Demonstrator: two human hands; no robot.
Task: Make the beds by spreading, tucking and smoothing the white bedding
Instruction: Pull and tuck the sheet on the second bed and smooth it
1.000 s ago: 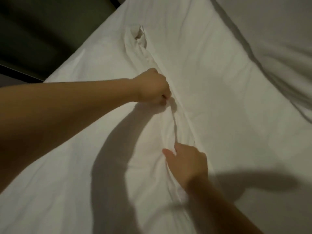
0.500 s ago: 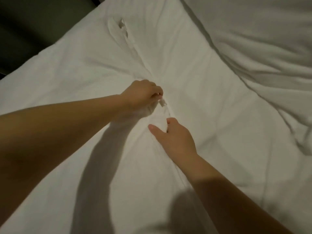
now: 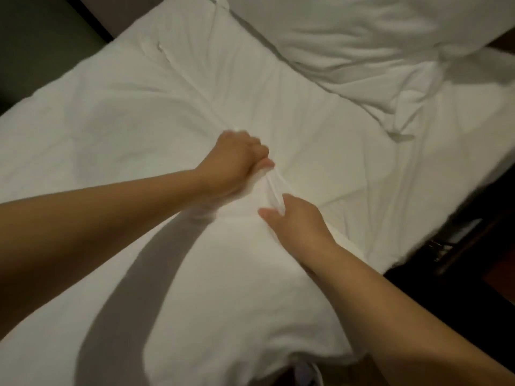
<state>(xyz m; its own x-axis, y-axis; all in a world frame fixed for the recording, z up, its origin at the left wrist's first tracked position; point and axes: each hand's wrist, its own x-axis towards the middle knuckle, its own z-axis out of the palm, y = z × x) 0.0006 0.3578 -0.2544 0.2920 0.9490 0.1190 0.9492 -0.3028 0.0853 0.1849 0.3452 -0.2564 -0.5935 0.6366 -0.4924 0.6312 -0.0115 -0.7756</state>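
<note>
Gripping with both hands: left hand (image 3: 237, 160) is a closed fist clamped on a bunch of the white duvet (image 3: 320, 140), knuckles up, near mid-bed. Right hand (image 3: 298, 222) sits just beside it, nearer the camera, thumb stuck out to the left, fingers curled into the same fabric. Raised ridge of cloth (image 3: 274, 190) runs between the two hands, pulled taut, with creases fanning out from it. Duvet lies across the bed and fills most of the frame, its near edge toward the camera. Small grey tab or slit (image 3: 160, 49) near the duvet's far-left corner, too blurred to read or identify. Top right: pillow (image 3: 376, 23), with a rumpled white sheet (image 3: 412, 87) below it, touching the duvet's far edge. Left forearm throws a grey shadow (image 3: 133, 288) on the duvet. Dark floor (image 3: 479, 288) off the bed's right edge, and a dark panel (image 3: 41, 37) top left.
</note>
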